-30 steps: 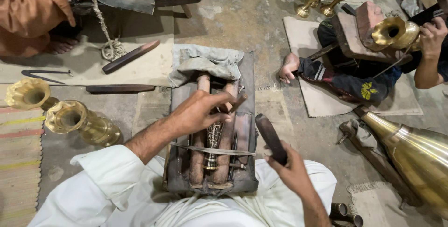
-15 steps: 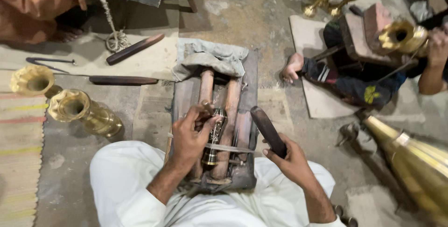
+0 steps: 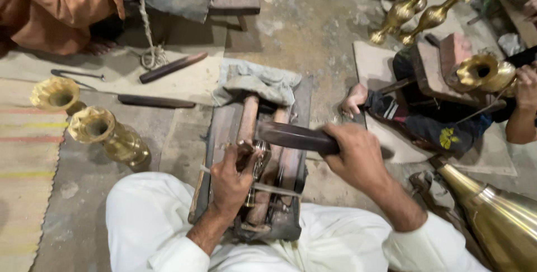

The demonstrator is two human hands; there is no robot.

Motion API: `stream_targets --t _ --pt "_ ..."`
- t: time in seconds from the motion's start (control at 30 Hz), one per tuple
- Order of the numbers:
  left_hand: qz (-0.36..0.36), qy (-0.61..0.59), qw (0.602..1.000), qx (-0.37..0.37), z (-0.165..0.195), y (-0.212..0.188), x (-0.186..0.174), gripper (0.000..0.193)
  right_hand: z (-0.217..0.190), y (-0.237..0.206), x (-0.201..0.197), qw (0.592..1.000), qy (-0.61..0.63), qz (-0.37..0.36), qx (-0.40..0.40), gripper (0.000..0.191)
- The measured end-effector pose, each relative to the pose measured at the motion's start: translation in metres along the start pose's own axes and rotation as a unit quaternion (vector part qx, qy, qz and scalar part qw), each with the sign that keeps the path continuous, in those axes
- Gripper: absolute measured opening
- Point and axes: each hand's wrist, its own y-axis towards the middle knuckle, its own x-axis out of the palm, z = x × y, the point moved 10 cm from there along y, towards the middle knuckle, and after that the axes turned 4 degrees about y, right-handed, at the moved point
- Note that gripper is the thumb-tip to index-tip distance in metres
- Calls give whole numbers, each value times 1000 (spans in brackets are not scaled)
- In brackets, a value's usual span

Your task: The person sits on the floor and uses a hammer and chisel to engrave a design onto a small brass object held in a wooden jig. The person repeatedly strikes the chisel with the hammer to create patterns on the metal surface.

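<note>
Dusty workshop floor, left hand [image 3: 230, 180] gripping small brass piece [image 3: 254, 163], right hand [image 3: 358, 157] holding dark rod [image 3: 291, 136] above it

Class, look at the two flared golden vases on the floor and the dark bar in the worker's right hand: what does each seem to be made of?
The two flared golden vases: probably brass, judging by the yellow metallic shine with bright highlights and dull patches. The dark bar, gripped in the right hand: possibly iron or dark wood; its matte, brown-black surface leaves that open.

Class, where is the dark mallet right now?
In the head view, the mallet is held level in the right hand, centre frame, above the wooden block, right of the left hand.
</note>
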Motion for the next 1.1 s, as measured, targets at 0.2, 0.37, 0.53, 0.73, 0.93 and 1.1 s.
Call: stream_targets --t 0.2,0.37,0.53,0.73,0.93,1.1 --pt "-13 79 997 21 2 2 3 34 -46 29 -10 979 -131 12 -153 40" --pt "-1 71 996 47 10 6 1 29 -72 40 -22 962 -164 30 -215 36" --pt "12 38 996 76 20 7 -6 24 -89 45 -46 948 -180 92 -246 30" --pt "-32 38 998 49 11 7 0 24 -91 52 -45 934 -240 63 -257 29" --pt "-12 51 994 97 10 6 0 28 -78 58 -23 912 -334 17 -239 21" --pt "-28 74 993 90 6 7 6 34 -70 56 -19 917 -333 -27 -219 27"
